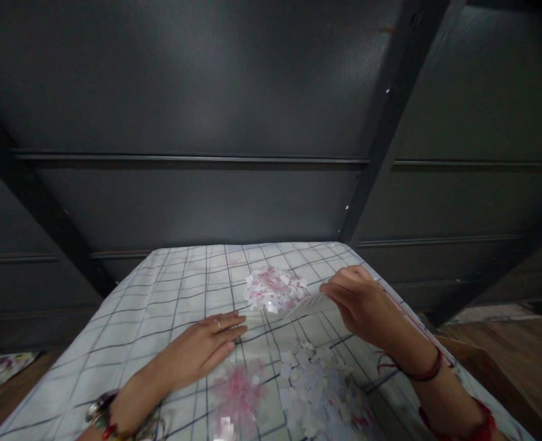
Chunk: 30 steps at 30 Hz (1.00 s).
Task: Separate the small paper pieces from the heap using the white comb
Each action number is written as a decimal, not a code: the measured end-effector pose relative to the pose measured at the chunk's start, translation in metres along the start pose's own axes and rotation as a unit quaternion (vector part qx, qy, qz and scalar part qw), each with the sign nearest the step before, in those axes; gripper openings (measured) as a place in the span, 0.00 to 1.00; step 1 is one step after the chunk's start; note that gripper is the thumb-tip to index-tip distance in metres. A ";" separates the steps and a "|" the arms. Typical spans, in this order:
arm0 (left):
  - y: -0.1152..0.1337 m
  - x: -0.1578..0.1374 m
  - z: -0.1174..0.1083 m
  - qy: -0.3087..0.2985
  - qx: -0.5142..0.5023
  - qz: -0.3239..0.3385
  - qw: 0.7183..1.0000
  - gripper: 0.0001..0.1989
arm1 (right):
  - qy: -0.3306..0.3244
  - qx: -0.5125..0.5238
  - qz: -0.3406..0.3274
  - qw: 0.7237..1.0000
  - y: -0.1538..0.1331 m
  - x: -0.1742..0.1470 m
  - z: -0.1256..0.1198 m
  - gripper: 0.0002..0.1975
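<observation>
My left hand (210,344) lies flat on the checked tablecloth (192,288), fingers stretched out, with a ring on one finger. Over the cloth's right side, my right hand (356,300) is closed on a pale, slatted strip (305,306) whose exact kind I cannot make out. The strip slants down to the left, its far end close to a heap of small white and pink pieces (273,289). Nearer me is a blurred pink, see-through bunch (238,392), just below my left fingertips. To its right spreads a larger pile of white scraps (321,389).
A dark metal panel wall (206,202) stands right behind the table's far edge. Below on the right is a brown box (491,380) on the wooden floor. At the floor's far left lies a patterned cloth or bag (4,369).
</observation>
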<state>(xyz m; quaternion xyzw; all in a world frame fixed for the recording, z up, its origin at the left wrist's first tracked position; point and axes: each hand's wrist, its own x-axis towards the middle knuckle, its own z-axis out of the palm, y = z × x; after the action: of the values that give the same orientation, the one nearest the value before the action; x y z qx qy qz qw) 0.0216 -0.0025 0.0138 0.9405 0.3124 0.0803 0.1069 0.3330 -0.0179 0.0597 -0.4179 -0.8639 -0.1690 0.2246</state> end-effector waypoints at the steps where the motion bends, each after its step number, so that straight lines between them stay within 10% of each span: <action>1: 0.000 0.000 0.000 0.003 -0.002 0.002 1.000 0.18 | 0.011 0.004 -0.007 1.000 -0.001 0.000 0.000 0.14; 25: -0.002 0.002 0.003 0.021 -0.019 -0.002 1.000 0.16 | 0.073 0.032 -0.061 0.995 -0.007 -0.002 0.001 0.14; 30: -0.002 0.001 0.004 0.016 -0.002 -0.002 1.000 0.17 | 0.050 -0.010 0.015 0.999 0.007 -0.010 -0.009 0.12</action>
<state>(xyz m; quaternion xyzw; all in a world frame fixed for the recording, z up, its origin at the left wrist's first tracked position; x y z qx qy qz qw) 0.0224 -0.0007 0.0097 0.9382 0.3158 0.0961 0.1039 0.3461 -0.0250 0.0631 -0.4240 -0.8437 -0.1949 0.2654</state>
